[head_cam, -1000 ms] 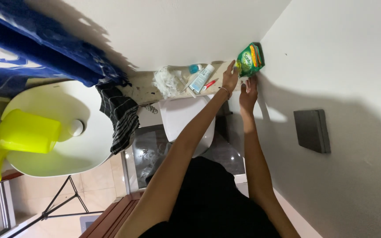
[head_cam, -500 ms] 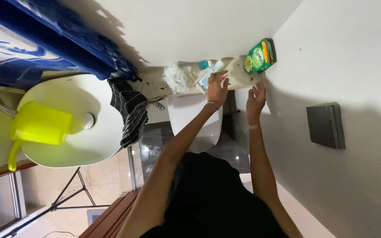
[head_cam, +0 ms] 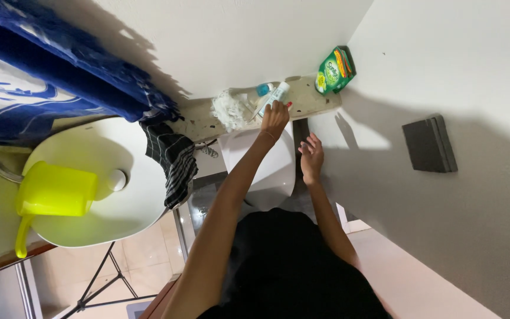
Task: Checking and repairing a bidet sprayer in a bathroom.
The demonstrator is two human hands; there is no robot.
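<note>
Toothpaste tube (head_cam: 274,94), white with a blue end, lies on the stone ledge (head_cam: 308,101) under the left hand (head_cam: 274,118), whose fingers curl down onto it. Going left to right: a yellow watering jug (head_cam: 51,192) sits in the white basin (head_cam: 119,218), a checked cloth (head_cam: 172,156) hangs off the ledge, white fluff (head_cam: 226,108) lies beside the tube, the right hand (head_cam: 311,155) hovers with fingers loosely spread, and a green packet (head_cam: 334,69) stands in the corner.
</note>
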